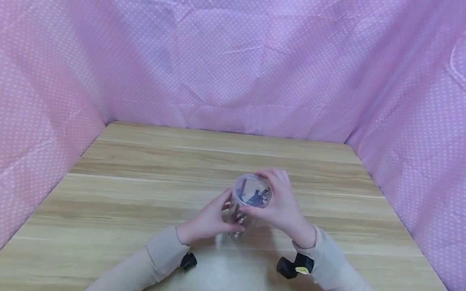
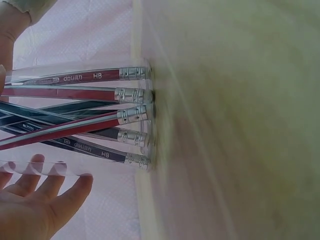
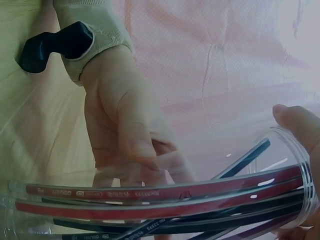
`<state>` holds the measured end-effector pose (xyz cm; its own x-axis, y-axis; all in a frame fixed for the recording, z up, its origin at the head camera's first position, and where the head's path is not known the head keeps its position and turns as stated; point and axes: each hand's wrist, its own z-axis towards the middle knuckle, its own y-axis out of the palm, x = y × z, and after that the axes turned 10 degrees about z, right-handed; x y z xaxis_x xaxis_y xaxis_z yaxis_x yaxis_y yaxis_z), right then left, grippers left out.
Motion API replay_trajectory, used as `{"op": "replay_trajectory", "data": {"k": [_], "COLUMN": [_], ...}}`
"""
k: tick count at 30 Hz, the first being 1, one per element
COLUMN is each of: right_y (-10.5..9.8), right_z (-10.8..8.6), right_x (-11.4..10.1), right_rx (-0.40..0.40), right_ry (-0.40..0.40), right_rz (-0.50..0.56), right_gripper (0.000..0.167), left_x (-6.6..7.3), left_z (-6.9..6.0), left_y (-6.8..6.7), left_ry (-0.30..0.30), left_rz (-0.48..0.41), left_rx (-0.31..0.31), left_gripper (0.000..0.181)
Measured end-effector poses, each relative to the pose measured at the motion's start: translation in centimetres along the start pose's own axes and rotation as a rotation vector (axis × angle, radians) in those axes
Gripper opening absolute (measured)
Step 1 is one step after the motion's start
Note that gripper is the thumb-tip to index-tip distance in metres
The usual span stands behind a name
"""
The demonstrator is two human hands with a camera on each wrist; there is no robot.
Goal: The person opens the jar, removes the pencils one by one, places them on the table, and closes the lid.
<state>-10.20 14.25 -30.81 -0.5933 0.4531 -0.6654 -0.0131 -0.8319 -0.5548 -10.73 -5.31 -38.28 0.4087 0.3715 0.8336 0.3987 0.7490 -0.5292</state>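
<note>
A clear, round plastic jar [image 1: 233,213] stands upright but tilted over the table in the head view, with several red and dark pencils [image 2: 95,93] inside. Their metal ferrules point down toward the jar's base in the left wrist view. My left hand [image 1: 209,220] holds the jar's lower body, thumb in front and fingers round the far side. Higher up, my right hand [image 1: 278,204] grips the clear round top [image 1: 251,176], thumb on the near side and fingers on the far side. Through the clear wall, the right wrist view shows red pencils [image 3: 160,209] and part of my left hand [image 3: 130,120].
The wooden table [image 1: 127,194] extends around both hands. Pink dotted cloth [image 1: 225,72] hangs along its back and both sides. A black wrist device [image 1: 295,266] sits at my right cuff, another black device [image 1: 188,261] at my left.
</note>
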Motion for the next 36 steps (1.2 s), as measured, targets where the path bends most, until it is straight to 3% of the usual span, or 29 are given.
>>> {"op": "replay_trajectory", "data": {"k": [8,14,19,27,36], "right_y": [0.1,0.0,-0.1,-0.3,-0.8], "right_z": [-0.1,0.0,0.0,0.0,1.1], "right_x": [0.2,0.6,0.8,1.3,1.9], "right_rx": [-0.003,-0.023,-0.053,-0.084,-0.163], "right_ry": [0.024,0.034,0.035,-0.008,-0.12], "right_rz": [0.037,0.082,0.128,0.173,0.151], "right_gripper": [0.075,0.074,0.075,0.074,0.075], "left_x": [-0.2,-0.3,-0.6,-0.8,-0.9], "left_z": [0.1,0.4,0.6,1.0,1.1], "left_y": [0.0,0.1,0.3,-0.1,-0.2], "left_ry": [0.01,0.035,0.02,0.016,0.006], "left_rz": [0.005,-0.046,-0.089,-0.065,-0.039], "left_rx": [0.003,0.013,-0.001,-0.02,-0.034], "left_gripper": [0.092,0.092,0.097,0.097,0.095]}}
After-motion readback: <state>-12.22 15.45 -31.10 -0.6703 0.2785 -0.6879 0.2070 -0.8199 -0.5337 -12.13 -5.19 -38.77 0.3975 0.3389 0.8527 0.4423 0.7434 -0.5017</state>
